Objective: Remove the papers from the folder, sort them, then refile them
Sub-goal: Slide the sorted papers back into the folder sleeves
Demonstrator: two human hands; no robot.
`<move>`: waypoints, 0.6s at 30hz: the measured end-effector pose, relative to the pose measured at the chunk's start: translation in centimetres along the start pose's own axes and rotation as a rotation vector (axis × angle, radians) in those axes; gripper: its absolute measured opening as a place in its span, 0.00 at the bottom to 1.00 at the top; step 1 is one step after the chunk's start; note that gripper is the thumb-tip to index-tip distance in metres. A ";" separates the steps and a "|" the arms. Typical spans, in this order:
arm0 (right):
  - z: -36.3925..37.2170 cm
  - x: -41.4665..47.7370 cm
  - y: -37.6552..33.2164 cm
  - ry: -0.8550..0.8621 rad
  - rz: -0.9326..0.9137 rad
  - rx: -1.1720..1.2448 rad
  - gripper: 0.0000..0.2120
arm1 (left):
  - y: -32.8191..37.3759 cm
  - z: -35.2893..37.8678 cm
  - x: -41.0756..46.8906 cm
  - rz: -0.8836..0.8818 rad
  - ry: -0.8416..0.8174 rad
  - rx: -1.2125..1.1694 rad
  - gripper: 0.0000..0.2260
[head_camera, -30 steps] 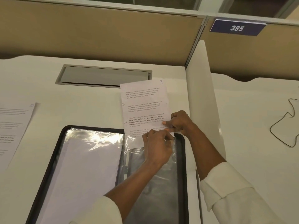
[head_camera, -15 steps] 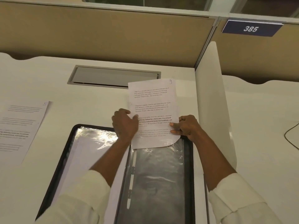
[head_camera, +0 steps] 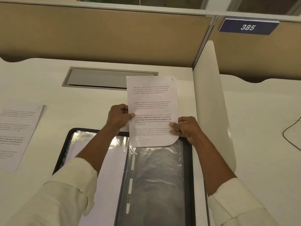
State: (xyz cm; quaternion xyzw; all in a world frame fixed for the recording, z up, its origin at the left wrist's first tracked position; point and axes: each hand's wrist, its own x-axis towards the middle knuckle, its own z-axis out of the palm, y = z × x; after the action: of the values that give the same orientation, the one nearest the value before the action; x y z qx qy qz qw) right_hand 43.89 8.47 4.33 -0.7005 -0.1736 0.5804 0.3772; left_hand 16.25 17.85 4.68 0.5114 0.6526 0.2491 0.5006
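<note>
**Item: printed sheet** (head_camera: 152,110). White, four blocks of text, a handwritten mark in the corner farthest from the right-hand grip. Held by both long edges, over the far end of the folder.

**Grip.** Left hand (head_camera: 118,118) pinches the left edge: thumb on the printed face, fingers curled behind. Right hand (head_camera: 185,128) pinches the right edge a little nearer the person, thumb and forefinger on the paper. Both forearms reach forward, roughly parallel, with pale cuffs pushed back.

**Change.** A second ago the left hand lay close beside the right, at the sheet's near edge by the sleeve mouth. Half a second ago it was already at the left edge, and it remains there. The right hand has kept its edge throughout.

**Orientation.** The long axis runs away from the person and the text reads upright. About half the sheet extends beyond the grips. The near edge, one corner curled, overlaps the plastic sleeve (head_camera: 156,176); possibly tucked inside its mouth, not clear.

**Surroundings.** On the person's side of the grips: black-rimmed folder (head_camera: 187,160), open flat on the desk (head_camera: 48,88). Well left of the left grip: second printed sheet (head_camera: 16,132). Beyond the grips: grey hatch (head_camera: 110,78). Just right of the right grip: white divider (head_camera: 211,103).
</note>
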 end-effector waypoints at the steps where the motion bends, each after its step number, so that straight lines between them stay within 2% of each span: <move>1: -0.1 0.0 0.0 0.005 0.001 -0.008 0.13 | -0.1 -0.1 0.0 0.009 0.001 -0.010 0.08; 4: -0.3 0.0 -0.1 0.046 0.003 -0.110 0.13 | -0.6 -0.2 0.1 0.029 0.000 -0.025 0.08; 12: -1.4 0.0 0.0 0.048 -0.030 -0.637 0.13 | -1.0 -0.2 0.1 0.088 -0.028 -0.023 0.08; 18: -1.9 -0.2 0.7 0.012 -0.105 -0.773 0.16 | -1.3 -0.3 0.3 0.115 -0.022 0.005 0.08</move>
State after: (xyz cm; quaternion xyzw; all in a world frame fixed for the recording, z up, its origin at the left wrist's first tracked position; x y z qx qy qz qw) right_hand 45.51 7.29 4.03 -0.7846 -0.4128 0.4480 0.1155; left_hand 15.46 17.72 3.57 0.5519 0.6173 0.2702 0.4912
